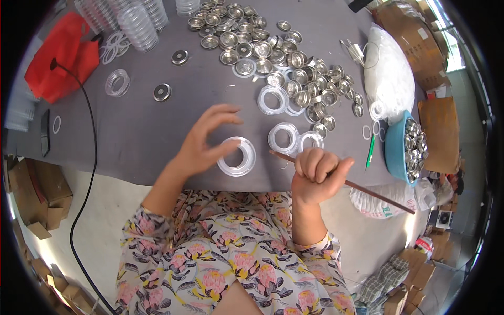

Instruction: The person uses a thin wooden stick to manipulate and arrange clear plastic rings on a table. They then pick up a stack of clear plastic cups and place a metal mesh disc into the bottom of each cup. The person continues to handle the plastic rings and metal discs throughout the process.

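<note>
My left hand (203, 139) hovers at the near side of the grey table, fingers apart and curved, its thumb over a clear plastic ring (245, 166). Nothing is gripped in it. In my right hand (320, 176), closed in a fist, is a thin brown stick (380, 197) slanting down to the right past the table edge. Just beyond that fist lie two more clear rings, one whole (271, 137) and one partly hidden (311, 137). Farther off, another clear ring (261, 105) rests beside a heap of shiny metal cups (262, 50).
Two metal discs (162, 92) (179, 57) lie left of centre. Stacked clear plastic parts (137, 29) and a red bag (63, 58) stand far left, with a black cable (93, 131) hanging down. On the right are a white plastic bag (388, 73), green-handled scissors (370, 149) and a blue basin (396, 149) of cups.
</note>
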The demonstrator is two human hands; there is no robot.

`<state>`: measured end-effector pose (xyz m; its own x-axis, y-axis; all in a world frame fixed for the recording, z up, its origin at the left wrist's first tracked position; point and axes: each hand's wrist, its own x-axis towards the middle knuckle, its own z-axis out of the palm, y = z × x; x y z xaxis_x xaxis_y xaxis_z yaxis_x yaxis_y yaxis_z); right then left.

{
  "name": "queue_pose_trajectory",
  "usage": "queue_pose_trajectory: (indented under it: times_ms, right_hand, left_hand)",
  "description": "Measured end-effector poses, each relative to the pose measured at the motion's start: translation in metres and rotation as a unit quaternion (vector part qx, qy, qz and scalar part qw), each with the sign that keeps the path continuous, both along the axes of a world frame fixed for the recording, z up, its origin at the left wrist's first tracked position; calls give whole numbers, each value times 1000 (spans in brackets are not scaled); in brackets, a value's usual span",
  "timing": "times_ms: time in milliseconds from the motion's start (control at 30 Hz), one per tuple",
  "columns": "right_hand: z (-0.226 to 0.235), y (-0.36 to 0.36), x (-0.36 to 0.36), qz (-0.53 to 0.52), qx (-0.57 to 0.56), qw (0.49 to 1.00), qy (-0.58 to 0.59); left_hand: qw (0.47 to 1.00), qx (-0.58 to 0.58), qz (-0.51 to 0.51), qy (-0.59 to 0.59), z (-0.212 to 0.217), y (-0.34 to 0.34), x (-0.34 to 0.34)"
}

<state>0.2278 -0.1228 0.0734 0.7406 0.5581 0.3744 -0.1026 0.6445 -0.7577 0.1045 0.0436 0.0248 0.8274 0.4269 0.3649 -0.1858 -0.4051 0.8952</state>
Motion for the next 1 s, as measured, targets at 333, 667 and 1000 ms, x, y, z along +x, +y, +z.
queue_pose_trajectory:
  times_ms: [333,667,1000]
  right_hand:
    - [9,-20,-2,-46,3,999,-6]
    - [4,-15,-11,-5,23,1000,-11]
    - [13,4,-22,115,-19,993,13]
  left_hand:
    - [909,395,-85,103,-4,38,89]
    - [920,382,-45,82,51,-14,-33]
    - [980,193,32,26,21,-34,-37]
